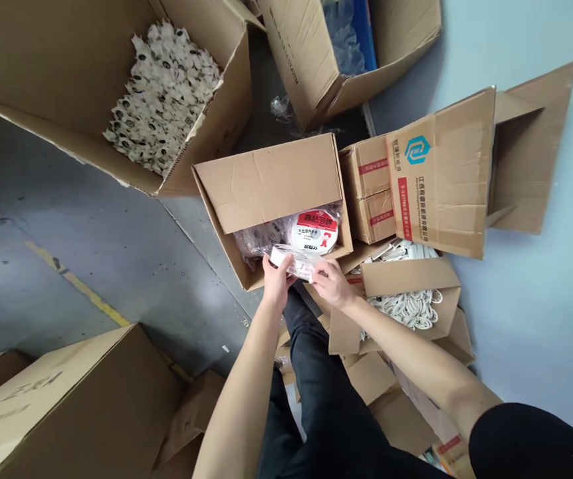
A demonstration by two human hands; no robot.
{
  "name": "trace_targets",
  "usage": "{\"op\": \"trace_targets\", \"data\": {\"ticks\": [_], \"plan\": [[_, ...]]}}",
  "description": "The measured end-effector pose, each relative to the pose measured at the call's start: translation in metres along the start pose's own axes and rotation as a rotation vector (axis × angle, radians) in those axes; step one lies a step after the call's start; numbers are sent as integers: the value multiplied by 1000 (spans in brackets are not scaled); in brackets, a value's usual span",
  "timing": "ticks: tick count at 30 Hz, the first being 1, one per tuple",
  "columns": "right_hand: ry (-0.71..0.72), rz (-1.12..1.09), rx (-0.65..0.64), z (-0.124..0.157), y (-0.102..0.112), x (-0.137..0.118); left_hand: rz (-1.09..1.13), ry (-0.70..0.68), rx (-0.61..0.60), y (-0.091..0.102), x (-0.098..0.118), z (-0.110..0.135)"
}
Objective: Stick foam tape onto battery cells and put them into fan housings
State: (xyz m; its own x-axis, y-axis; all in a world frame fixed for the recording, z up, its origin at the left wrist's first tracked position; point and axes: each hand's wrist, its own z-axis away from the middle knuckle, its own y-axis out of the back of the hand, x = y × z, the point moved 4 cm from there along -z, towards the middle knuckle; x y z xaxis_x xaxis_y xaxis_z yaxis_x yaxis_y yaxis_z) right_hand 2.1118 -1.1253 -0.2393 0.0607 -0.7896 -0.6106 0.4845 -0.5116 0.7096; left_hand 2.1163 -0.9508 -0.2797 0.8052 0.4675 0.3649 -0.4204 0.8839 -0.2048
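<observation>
My left hand [276, 283] grips the left end of a white tape roll [296, 265] in clear plastic wrap, thumb on top. At its other end, the fingers of my right hand [332, 282] pinch the wrap or the roll's edge; which of the two I cannot tell. The roll is held edge-on above the near side of an open cardboard box [276, 179]. Inside that box lies a wrapped roll with a red and white label [315, 231], beside more plastic-wrapped rolls [264, 236]. A raised flap hides the box's far part.
A large carton [211, 143] of white pieces with dark centres [167, 93] stands at upper left. Another carton [311, 60] holds clear plastic and something blue. To the right are stacked boxes [373, 189] and a box of white looped cords [409, 309]. A big carton [92, 399] stands lower left.
</observation>
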Motion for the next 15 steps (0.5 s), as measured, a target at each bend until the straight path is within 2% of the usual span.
{"op": "trace_targets", "data": {"ticks": [2,4,7,10,13,15], "plan": [[14,5,6,13,-1,-7,-2,-19,9,-1,-1,9],[-18,26,21,13,2,-4,-47,-36,18,1,-5,16],[-114,68,24,-12,14,20,-202,-71,58,14,-4,9],[-221,131,-29,-67,26,65,-442,-142,174,41,11,-25],[-313,201,-135,-127,28,112,-691,-201,295,66,30,-81],[-388,226,-217,-154,21,138,-826,-206,327,75,35,-121]]}}
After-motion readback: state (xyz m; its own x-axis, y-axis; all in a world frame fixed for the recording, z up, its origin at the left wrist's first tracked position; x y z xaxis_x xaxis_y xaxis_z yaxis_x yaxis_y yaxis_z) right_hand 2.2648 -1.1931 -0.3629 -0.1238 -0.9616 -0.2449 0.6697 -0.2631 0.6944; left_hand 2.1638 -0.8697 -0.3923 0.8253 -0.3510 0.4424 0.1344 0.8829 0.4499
